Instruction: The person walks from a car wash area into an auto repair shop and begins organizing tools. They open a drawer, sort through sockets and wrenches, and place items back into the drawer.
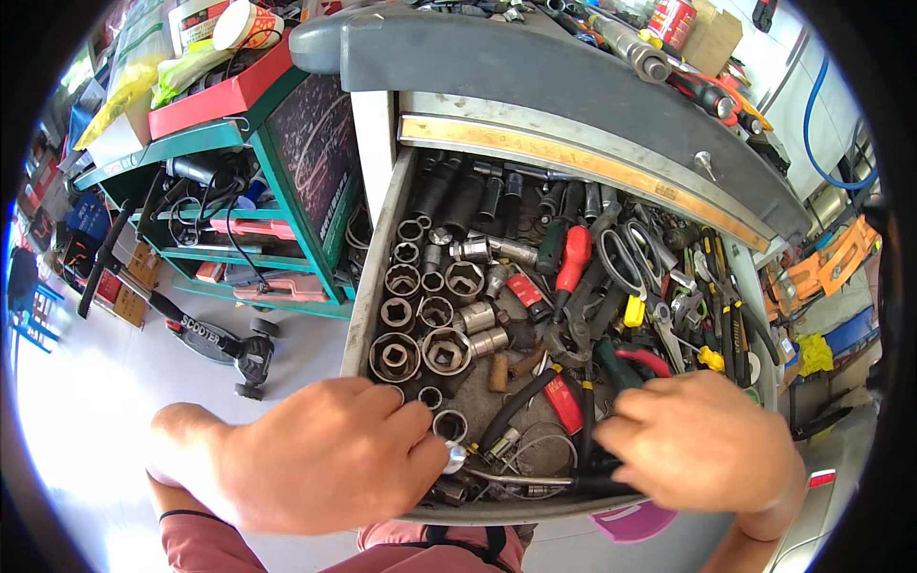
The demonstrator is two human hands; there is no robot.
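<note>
An open metal drawer (pixel 351 358) full of hand tools lies before me. Over its front left corner, my left hand (pixel 337 458) is curled, with a shiny chrome piece (pixel 455 456) at its fingertips; the rest of that piece is hidden. Several sockets (pixel 446 351) stand in rows just beyond this hand. My right hand (pixel 706 444) hovers at the front right, slightly blurred, its fingers bent and their inner side hidden. Close to its fingertips is the black grip of a chrome-shafted tool (pixel 526 478). Black-handled pliers (pixel 526 405) spread between the hands.
A red-handled screwdriver (pixel 575 261), scissors (pixel 622 261) and adjustable pliers (pixel 569 336) crowd the drawer. Above it runs a grey cabinet top (pixel 501 61) bearing tools. A green shelf cart (pixel 286 215) and a scooter (pixel 208 336) stand left. Below the drawer's front shows a purple plastic item (pixel 634 523).
</note>
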